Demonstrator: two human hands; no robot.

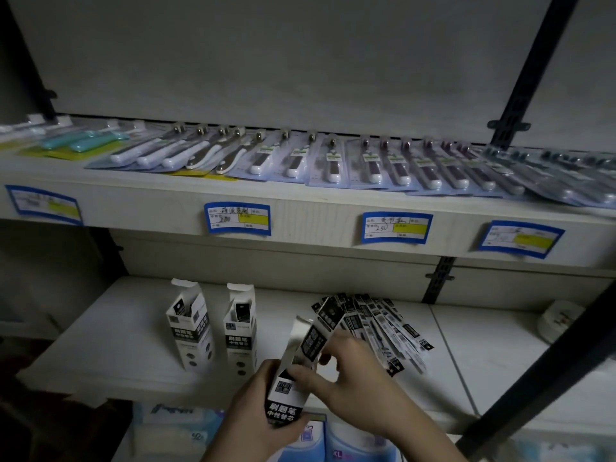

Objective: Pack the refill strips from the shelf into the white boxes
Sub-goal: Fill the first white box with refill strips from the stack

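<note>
Feeding a refill strip point(328, 323) into the white box point(293, 371) held over the shelf's front edge point(186, 391).

The left hand point(256, 405) has its grip clasped around the box; the right hand point(353, 368) pinches the strip at the box's open mouth. Best to keep the box tilted and steady and slide the strip in straight. More strips point(383, 325) fan out mid-shelf beside two standing boxes point(213, 331). Dim light hides how full any box is.

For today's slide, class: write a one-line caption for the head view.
Left hand holds a white box while right hand feeds in a refill strip; two boxes stand open.
</note>
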